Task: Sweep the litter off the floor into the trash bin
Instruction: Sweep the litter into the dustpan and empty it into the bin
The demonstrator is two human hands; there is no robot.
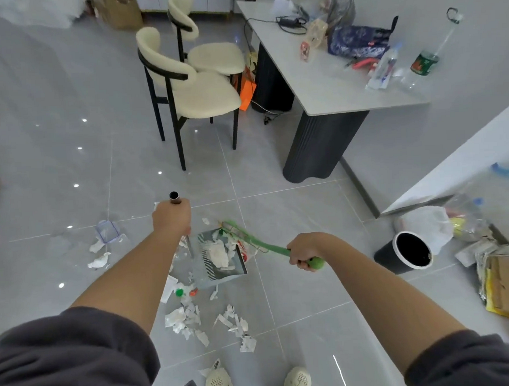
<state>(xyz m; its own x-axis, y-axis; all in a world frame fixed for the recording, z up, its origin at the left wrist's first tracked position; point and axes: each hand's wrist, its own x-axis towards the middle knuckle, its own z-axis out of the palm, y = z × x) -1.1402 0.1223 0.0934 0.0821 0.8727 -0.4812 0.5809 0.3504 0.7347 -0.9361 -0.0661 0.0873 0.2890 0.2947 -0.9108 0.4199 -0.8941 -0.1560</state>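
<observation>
My left hand (172, 216) grips the upright metal handle (174, 197) of a grey-blue dustpan (222, 271) standing on the floor in front of me. White paper scraps lie inside the pan. My right hand (305, 250) is closed on the green handle of a small broom (249, 237), whose head rests at the pan's far edge. Torn paper litter (195, 320) is scattered on the tiles between the pan and my shoes, with more scraps (99, 258) to the left. A black trash bin (409, 252) with a white rim stands open at the right.
Two cream chairs (194, 86) and a grey table (330, 79) loaded with bottles and bags stand ahead. A clear plastic container (108, 231) lies on the floor at left. Bags, cardboard (506, 286) and packaging pile up beside the bin at right, below a white counter edge (452, 164).
</observation>
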